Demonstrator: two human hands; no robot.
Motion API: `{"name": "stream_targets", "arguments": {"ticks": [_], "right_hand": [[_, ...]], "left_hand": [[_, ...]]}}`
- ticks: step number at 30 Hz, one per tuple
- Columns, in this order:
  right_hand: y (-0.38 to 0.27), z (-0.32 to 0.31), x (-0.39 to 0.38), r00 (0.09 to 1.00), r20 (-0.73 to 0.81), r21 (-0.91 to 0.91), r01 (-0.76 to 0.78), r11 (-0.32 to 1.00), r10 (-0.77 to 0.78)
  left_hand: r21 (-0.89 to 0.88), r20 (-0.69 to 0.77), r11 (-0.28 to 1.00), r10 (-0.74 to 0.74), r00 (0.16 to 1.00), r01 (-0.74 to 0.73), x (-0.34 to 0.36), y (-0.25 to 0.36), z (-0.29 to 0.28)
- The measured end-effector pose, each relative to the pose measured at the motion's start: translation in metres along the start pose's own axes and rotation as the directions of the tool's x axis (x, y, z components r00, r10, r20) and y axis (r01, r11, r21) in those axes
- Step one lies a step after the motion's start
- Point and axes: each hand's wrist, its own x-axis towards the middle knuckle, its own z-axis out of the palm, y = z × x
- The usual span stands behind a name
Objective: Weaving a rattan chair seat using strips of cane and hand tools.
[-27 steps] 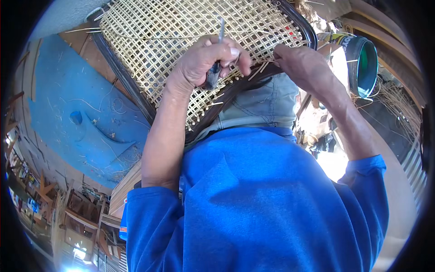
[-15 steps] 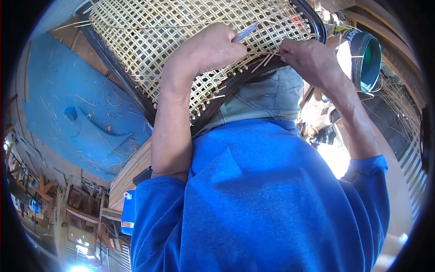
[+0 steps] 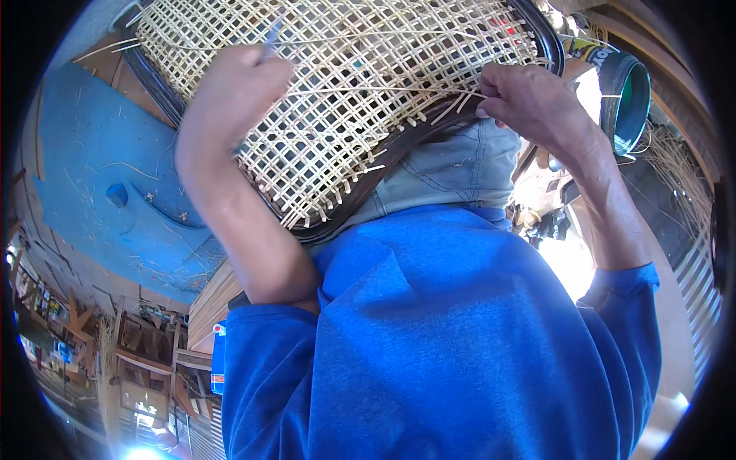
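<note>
A woven cane panel [image 3: 330, 130] in a dark frame [image 3: 149, 80] lies across my lap, with loose strand ends along its near edge. My left hand [image 3: 238, 96], blurred, is closed on a thin metal tool [image 3: 274, 34] over the panel's left part, the blade pointing up and away. At the right edge my right hand [image 3: 529, 107] has its fingers pinched on a cane strand [image 3: 429, 88], which crosses the panel toward the left.
A blue sheet [image 3: 100, 184] with fibre scraps lies left of the panel. A dark bucket [image 3: 625, 107] with a green inside and bundled loose cane [image 3: 671, 172] are at the right. Wooden furniture pieces [image 3: 146, 360] and a blue container [image 3: 218, 356] are at lower left.
My left hand has swept far to the left across the panel with the tool. My right hand has shifted slightly right, still at the edge. The panel appears higher and further left in view.
</note>
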Motion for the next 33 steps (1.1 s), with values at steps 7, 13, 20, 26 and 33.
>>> {"name": "stream_targets", "arguments": {"ticks": [7, 13, 20, 26, 33], "right_hand": [[-0.004, -0.01, 0.0, 0.995, 0.095, 0.149, -0.05, 0.988, 0.036], [0.003, 0.0, -0.011, 0.999, 0.008, 0.326, -0.034, 0.945, 0.033], [0.008, 0.034, -0.023, 0.938, -0.341, 0.205, 0.146, 0.968, -0.069], [0.002, 0.042, -0.019, 0.917, -0.396, 0.102, 0.095, 0.99, -0.047], [0.004, 0.043, -0.028, 0.903, -0.426, 0.071, 0.096, 0.993, -0.056]], "left_hand": [[-0.455, -0.096, 0.889, 0.002, 0.995, -0.046, -0.044, -0.046, -0.095], [-0.14, -0.437, 0.99, -0.076, 0.896, 0.016, -0.04, -0.062, -0.092], [0.425, -0.536, 0.904, 0.299, 0.79, -0.053, -0.013, -0.087, -0.079], [0.554, -0.524, 0.832, 0.329, 0.785, 0.021, -0.004, -0.096, -0.076], [0.427, -0.514, 0.896, 0.13, 0.848, 0.122, -0.008, -0.11, -0.094]]}}
